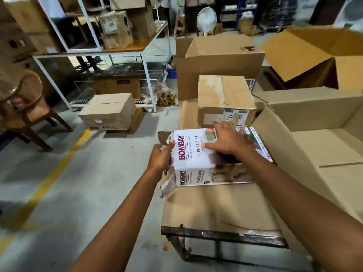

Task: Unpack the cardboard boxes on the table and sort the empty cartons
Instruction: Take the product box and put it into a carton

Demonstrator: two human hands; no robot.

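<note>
Just one camera is used, and it sits on the person's head. It looks forward and down, so both arms reach in from the bottom of the picture. The left hand (160, 157) and right hand (225, 141) are close to it, near the middle, on a white carton (188, 154) on the table (216, 235). The view is very wide. Farther off it takes in the floor (68, 173) on the left and a white rack (137, 47) at the back.
</note>
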